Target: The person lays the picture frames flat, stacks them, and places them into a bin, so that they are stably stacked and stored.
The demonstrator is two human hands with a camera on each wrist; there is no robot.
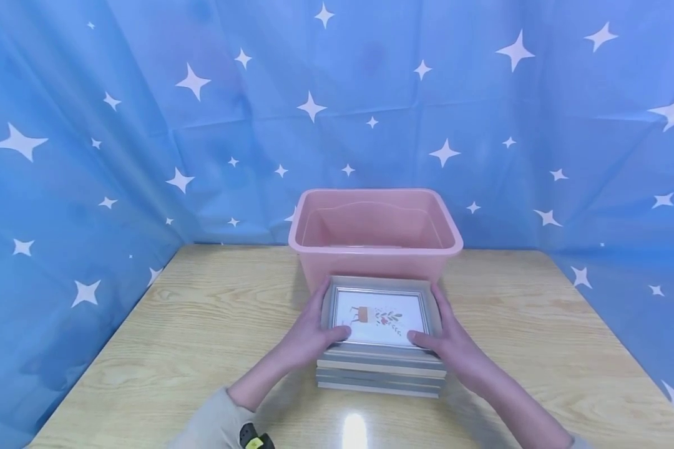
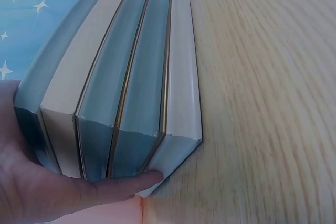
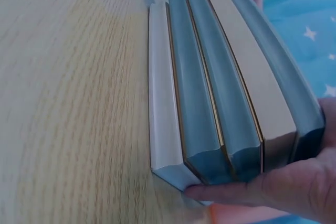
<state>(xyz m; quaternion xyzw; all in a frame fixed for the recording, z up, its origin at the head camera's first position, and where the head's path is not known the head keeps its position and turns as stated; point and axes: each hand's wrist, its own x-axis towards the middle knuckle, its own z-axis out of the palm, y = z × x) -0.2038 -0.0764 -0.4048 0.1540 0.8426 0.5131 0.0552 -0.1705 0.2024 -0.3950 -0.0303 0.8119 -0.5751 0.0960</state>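
A stack of several picture frames (image 1: 380,376), some grey-blue and some cream, lies on the table. The top picture frame (image 1: 383,317) faces up, showing a print of a plant in an orange-brown pot. My left hand (image 1: 313,332) grips the stack at its left side, thumb over the top frame's edge. On the opposite side my right hand (image 1: 455,342) holds it the same way. In the left wrist view a finger (image 2: 123,186) reaches along the frames' ends down to the lowest one. The right wrist view shows a finger (image 3: 231,192) doing likewise.
Directly behind the stack stands a pink plastic bin (image 1: 375,251), open at the top, with nothing visible inside. A wood-grain table (image 1: 539,324) carries everything. Beyond it hangs a blue curtain (image 1: 337,143) with white stars.
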